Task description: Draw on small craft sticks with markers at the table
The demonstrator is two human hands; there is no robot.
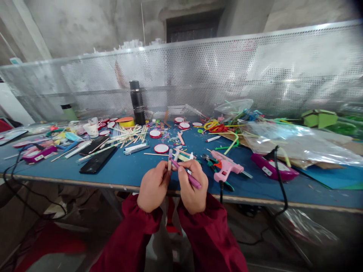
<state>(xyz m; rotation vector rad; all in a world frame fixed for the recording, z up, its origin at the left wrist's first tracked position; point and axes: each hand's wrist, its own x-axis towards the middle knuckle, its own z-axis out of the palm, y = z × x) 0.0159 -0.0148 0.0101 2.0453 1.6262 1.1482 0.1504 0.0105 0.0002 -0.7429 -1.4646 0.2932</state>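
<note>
My left hand (154, 187) and my right hand (192, 185) meet at the near edge of the blue table (127, 170), both in dark red sleeves. The left hand's fingers pinch a pale craft stick (169, 160) that stands upright. A purple marker (187, 175) lies in the closed right hand, its tip at the foot of the stick. Several more coloured sticks (181, 155) lie on the table just beyond the fingers.
A pink glue gun (225, 166) lies right of my hands, its cord hanging over the edge. A black phone (98, 160), loose wooden sticks (127, 136), red-rimmed discs (161, 148), a black bottle (137, 102), a clear plastic bag (289, 139) and a purple device (273, 168) crowd the table. Perforated metal screen behind.
</note>
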